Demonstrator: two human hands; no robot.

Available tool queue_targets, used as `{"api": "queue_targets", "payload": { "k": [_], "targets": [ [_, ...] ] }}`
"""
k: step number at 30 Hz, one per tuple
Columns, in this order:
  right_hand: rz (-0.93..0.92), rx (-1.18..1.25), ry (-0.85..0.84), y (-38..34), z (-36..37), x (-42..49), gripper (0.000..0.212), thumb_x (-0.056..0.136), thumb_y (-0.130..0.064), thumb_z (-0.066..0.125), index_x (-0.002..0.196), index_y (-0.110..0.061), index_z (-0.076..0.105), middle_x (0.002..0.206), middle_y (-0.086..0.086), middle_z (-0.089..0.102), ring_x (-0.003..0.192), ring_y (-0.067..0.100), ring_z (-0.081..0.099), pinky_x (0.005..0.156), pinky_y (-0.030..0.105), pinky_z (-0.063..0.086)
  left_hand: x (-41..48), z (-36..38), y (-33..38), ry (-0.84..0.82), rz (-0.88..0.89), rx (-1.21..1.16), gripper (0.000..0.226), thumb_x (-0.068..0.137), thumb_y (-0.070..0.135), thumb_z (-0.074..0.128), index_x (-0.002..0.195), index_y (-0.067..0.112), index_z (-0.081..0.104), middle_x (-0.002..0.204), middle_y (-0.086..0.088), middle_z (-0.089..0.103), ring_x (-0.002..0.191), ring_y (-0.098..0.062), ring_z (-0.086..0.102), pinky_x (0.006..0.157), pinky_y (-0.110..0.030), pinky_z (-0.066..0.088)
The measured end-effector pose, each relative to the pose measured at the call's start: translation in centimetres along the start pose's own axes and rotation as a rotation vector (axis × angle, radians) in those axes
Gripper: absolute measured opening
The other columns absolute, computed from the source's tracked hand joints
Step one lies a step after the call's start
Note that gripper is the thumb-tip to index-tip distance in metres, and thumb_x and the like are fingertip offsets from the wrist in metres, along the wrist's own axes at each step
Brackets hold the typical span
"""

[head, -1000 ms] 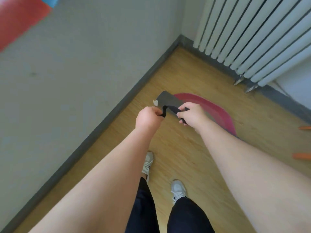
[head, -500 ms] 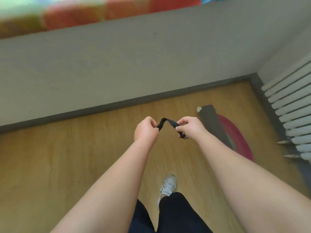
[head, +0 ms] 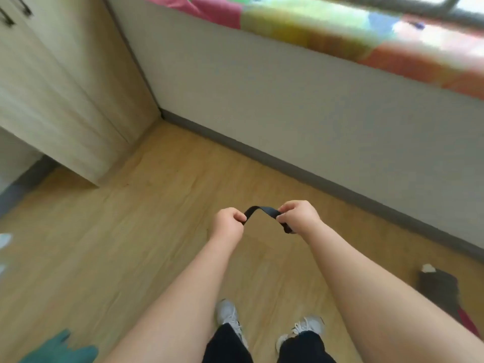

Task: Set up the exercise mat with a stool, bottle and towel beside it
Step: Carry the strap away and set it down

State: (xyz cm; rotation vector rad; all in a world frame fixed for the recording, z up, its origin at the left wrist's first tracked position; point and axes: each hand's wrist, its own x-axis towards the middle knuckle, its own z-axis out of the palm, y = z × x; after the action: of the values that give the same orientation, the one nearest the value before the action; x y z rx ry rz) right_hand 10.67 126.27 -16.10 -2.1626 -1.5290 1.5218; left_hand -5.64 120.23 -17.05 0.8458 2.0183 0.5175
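- Above the wooden floor (head: 131,244), gripped a black strap (head: 262,210) between left hand (head: 227,222) and right hand (head: 298,214), fingers (head: 284,218) curled round its ends, long axis left to right.
- Stood left of the grey mat (head: 437,286) lying on the floor, pale end toward the wall (head: 288,113).

Bare forearms (head: 183,297) — black trousers (head: 225,345), white laced trainers (head: 228,314)

The strap (head: 262,211) hangs between your left grip (head: 227,226) and right grip (head: 298,216), each closed on one end, above the floor (head: 131,244). Beyond the strap runs the wall (head: 288,113). The cabinet (head: 65,100) stands far left of it. Your shoes (head: 228,314) are beneath it, and the mat (head: 440,289) lies well right of it, nearer you.
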Motion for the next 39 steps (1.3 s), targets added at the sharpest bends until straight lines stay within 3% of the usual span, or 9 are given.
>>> {"api": "queue_targets", "payload": {
  "k": [7, 13, 17, 26, 39],
  "targets": [
    [-0.201, -0.162, -0.201, -13.2, 15.5, -2.6, 0.009, 0.082, -0.01, 0.067, 0.087, -0.017, 0.07, 0.071, 0.002, 0.068, 0.062, 0.016, 0.065, 0.078, 0.039, 0.061, 1.7, -15.6, -9.7, 0.344, -0.165, -0.193, 0.039, 0.076, -0.001, 0.043, 0.081, 0.027, 0.071, 0.089, 0.007, 0.07, 0.078, -0.021, 0.064, 0.062, -0.023, 0.045],
    [-0.324, -0.269, -0.327, -21.1, 23.2, -2.5, 0.008, 0.081, -0.011, 0.071, 0.082, -0.015, 0.064, 0.07, 0.004, 0.069, 0.062, 0.019, 0.067, 0.075, 0.042, 0.061, 3.8, -22.7, -14.7, 0.507, -0.261, -0.295, 0.036, 0.078, 0.0, 0.047, 0.084, 0.027, 0.07, 0.086, 0.005, 0.068, 0.076, -0.02, 0.063, 0.06, -0.024, 0.046],
    [-0.376, -0.36, -0.424, -26.4, 28.0, -1.0, 0.013, 0.081, -0.007, 0.071, 0.076, -0.017, 0.064, 0.068, 0.004, 0.068, 0.058, 0.018, 0.066, 0.072, 0.039, 0.06, 6.1, -26.8, -17.2, 0.568, -0.324, -0.325, 0.032, 0.079, 0.0, 0.05, 0.085, 0.026, 0.068, 0.084, 0.006, 0.066, 0.075, -0.019, 0.063, 0.06, -0.025, 0.047],
    [-0.486, -0.594, -0.614, -38.5, 40.6, 0.5, 0.01, 0.082, -0.005, 0.07, 0.08, -0.015, 0.07, 0.067, 0.007, 0.07, 0.066, 0.023, 0.067, 0.079, 0.044, 0.06, 9.8, -37.2, -23.7, 0.74, -0.501, -0.449, 0.025, 0.082, 0.003, 0.056, 0.087, 0.023, 0.069, 0.089, 0.009, 0.065, 0.079, -0.014, 0.061, 0.06, -0.023, 0.043],
    [-0.617, -0.742, -0.794, -48.6, 67.5, -11.2, 0.011, 0.083, -0.003, 0.07, 0.079, -0.013, 0.069, 0.074, 0.01, 0.071, 0.06, 0.021, 0.069, 0.077, 0.043, 0.061, 8.1, -55.1, -41.4, 0.891, -0.617, -0.592, 0.027, 0.087, 0.004, 0.053, 0.084, 0.025, 0.069, 0.093, 0.006, 0.067, 0.085, -0.016, 0.062, 0.072, -0.027, 0.05]
  ]
}}
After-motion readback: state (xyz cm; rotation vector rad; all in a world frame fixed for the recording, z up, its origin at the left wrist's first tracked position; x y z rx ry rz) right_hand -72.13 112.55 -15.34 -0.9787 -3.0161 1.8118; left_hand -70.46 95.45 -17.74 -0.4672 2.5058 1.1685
